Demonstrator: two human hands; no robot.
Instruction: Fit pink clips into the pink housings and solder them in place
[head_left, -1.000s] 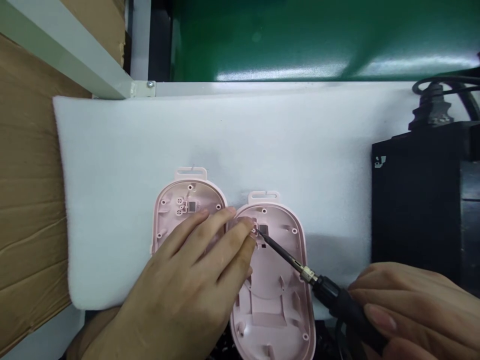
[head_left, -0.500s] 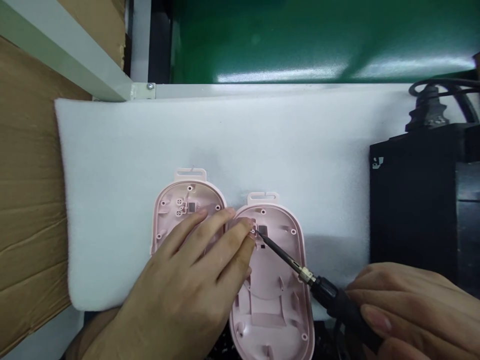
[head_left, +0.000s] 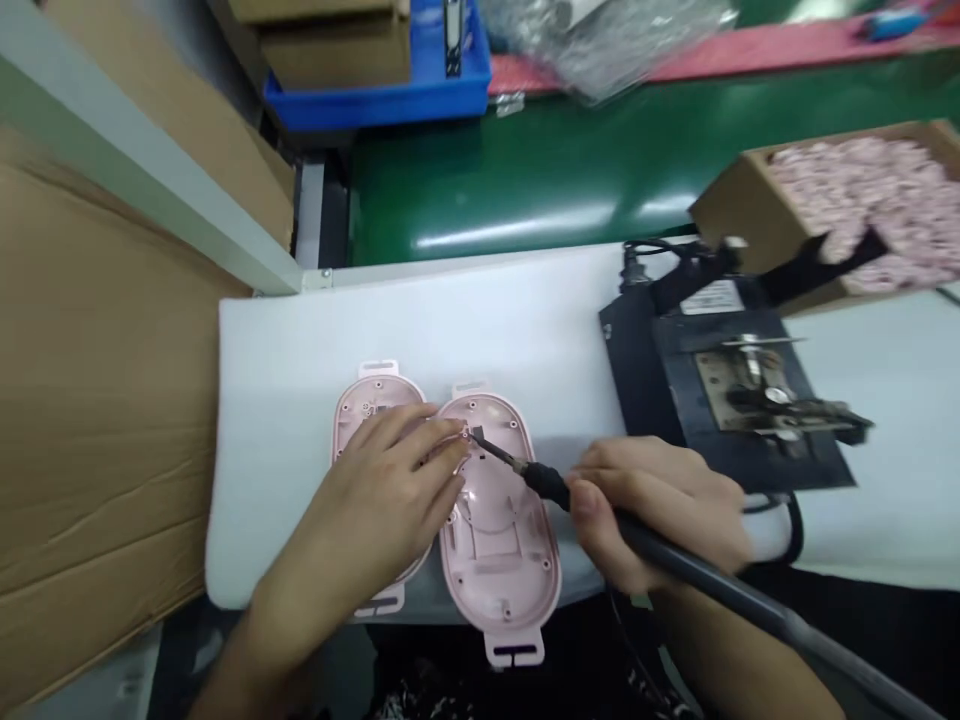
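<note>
so, the left hand (head_left: 382, 480) lies open and released, holding nothing, its fingers (head_left: 420, 425) stretched across the left pink plastic shell (head_left: 375, 395), with the fingertips resting on the upper end of the right pink plastic shell (head_left: 499, 545). the two oval shells lie just beside each other, hollow side up, on a white foam sheet (head_left: 390, 340). the right hand (head_left: 652, 510) has a clenched grip around the black handle of a soldering iron (head_left: 675, 555), and the iron's thin tip reaches a small post beside a square opening in the right shell, close by the left fingertips. a black soldering stand (head_left: 720, 390) with a metal holder sits to the right of the shells, a black cord (head_left: 645, 255) running from its far end. beyond the foam runs a green conveyor belt (head_left: 525, 200), with a blue bin (head_left: 375, 100) past it. a cardboard box (head_left: 750, 210) heaped with pink parts stands at upper right, and a flattened cardboard sheet (head_left: 90, 400) fills the left side.
</note>
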